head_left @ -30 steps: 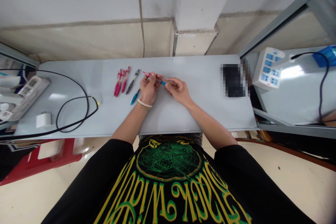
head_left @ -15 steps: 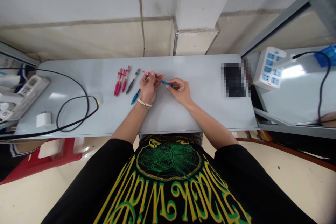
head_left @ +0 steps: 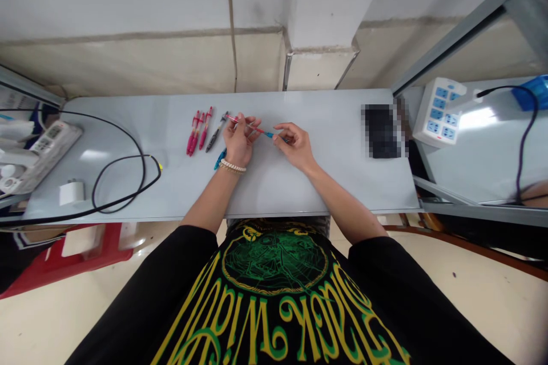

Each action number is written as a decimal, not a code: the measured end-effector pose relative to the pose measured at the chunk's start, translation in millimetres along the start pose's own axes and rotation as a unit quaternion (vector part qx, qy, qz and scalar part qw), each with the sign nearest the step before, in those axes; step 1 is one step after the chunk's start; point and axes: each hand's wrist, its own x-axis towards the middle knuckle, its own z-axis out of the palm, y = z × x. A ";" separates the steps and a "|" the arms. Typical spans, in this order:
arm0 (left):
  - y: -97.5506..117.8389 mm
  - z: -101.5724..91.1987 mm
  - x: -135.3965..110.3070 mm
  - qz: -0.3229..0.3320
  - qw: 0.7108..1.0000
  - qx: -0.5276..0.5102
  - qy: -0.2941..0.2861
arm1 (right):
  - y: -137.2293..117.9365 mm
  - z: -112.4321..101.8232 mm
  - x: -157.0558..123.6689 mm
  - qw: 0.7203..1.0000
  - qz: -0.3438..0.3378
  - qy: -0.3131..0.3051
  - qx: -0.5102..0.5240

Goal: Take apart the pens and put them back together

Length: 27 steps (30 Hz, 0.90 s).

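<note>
My left hand (head_left: 238, 140) is closed around a thin pink-red pen piece (head_left: 232, 118), whose end sticks out past the thumb toward the upper left. My right hand (head_left: 294, 145) pinches a blue pen piece (head_left: 269, 134). A thin red length runs between the hands and meets the blue tip; whether they are joined I cannot tell. Under my left wrist lies a blue pen part (head_left: 220, 158), partly hidden. Just left of that hand are a grey-black pen (head_left: 213, 140) and several pink pens (head_left: 196, 134) side by side.
A black cable (head_left: 143, 174) loops over the left of the table (head_left: 342, 182), near a white charger plug (head_left: 71, 193) and a power strip (head_left: 49, 151). A pixelated dark object (head_left: 379, 131) lies at the right. Beyond it stands a white power strip (head_left: 439, 111).
My hands have drawn slightly apart, the left one moving left. More of the red length shows between them, and my left wrist covers more of the blue part on the table.
</note>
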 end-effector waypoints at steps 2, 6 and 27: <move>-0.5 0.3 -1.8 -0.003 1.000 0.006 -0.014 | -1.5 -0.4 -1.2 0.999 -0.004 -0.042 -0.020; -2.1 1.6 -5.1 -0.008 0.999 0.028 -0.033 | -2.5 1.5 -4.5 0.994 -0.012 -0.099 -0.050; -4.7 -1.1 4.5 -0.003 1.000 0.011 -0.026 | 3.2 -3.8 0.2 0.985 0.007 -0.152 -0.076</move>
